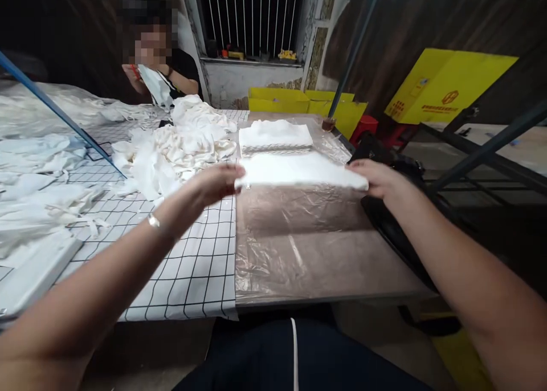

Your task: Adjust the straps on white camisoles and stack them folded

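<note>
A white piece of fabric stretches between my two hands above the plastic-covered part of the table. My left hand grips its left end, and my right hand pinches the right end. Both hands are closed on the cloth, though motion blurs the fingers a little. Just beyond it lies a stack of folded white fabric, its layered edge facing me. To the left of the stack is a loose heap of white garments.
A checked cloth covers the table's left side; clear plastic sheeting covers the right. Blue slanting poles rise from the table. A co-worker handles white cloth at the far left. Yellow boxes stand behind the table.
</note>
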A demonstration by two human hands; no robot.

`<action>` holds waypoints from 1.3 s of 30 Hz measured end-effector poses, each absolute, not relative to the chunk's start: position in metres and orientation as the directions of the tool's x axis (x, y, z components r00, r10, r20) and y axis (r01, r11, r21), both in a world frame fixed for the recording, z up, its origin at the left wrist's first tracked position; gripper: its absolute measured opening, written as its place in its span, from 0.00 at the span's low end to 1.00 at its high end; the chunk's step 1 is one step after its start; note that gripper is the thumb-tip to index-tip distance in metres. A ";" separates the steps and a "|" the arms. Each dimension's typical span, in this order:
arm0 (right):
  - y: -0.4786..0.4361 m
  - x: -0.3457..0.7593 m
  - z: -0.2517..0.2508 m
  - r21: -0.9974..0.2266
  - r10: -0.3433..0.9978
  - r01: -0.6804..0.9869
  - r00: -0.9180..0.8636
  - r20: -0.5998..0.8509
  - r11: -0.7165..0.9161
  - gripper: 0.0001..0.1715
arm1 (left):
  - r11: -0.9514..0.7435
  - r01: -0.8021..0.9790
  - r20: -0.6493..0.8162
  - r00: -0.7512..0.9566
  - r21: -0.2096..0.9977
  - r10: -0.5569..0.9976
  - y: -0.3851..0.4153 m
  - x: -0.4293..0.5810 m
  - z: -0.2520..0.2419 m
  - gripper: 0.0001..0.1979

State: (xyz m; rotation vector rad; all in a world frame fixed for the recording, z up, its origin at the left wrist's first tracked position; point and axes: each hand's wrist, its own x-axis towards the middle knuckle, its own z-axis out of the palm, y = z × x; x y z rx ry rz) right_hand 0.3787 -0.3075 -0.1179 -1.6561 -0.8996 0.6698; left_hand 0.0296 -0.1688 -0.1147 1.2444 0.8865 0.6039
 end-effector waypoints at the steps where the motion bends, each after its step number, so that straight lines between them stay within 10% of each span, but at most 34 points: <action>1: -0.326 0.371 -0.138 -0.955 0.816 0.206 0.576 -0.058 -0.213 0.12 | 0.265 0.130 -0.293 0.523 0.956 0.800 -0.192 0.022 -0.140 0.05; 5: -0.397 0.341 -0.200 -0.808 0.710 0.268 0.661 -0.242 -0.525 0.15 | 0.136 0.490 -0.420 0.536 0.861 0.732 -0.272 0.002 -0.205 0.04; 9: -0.443 0.326 -0.224 -0.568 0.727 0.582 0.685 -0.042 -0.582 0.15 | -0.292 0.694 -0.318 0.607 0.658 0.728 -0.308 -0.011 -0.210 0.07; 17: -0.477 0.273 -0.239 -0.363 0.771 0.925 0.309 0.557 -0.109 0.15 | -0.804 0.543 0.163 0.794 0.242 0.586 -0.338 -0.021 -0.227 0.19; 28: -0.435 0.303 -0.254 -0.373 0.886 0.877 0.402 0.230 -0.301 0.03 | -0.607 0.708 -0.007 0.652 0.361 0.758 -0.285 0.005 -0.236 0.07; 34: -0.395 0.268 -0.231 -0.477 0.891 0.871 0.308 0.335 -0.121 0.02 | -0.518 0.785 0.017 0.545 0.339 0.838 -0.258 0.018 -0.220 0.11; 39: -0.281 0.234 -0.205 -0.604 0.955 0.778 0.283 0.092 -0.172 0.05 | -0.737 0.613 0.088 0.749 0.284 0.656 -0.259 0.035 -0.214 0.12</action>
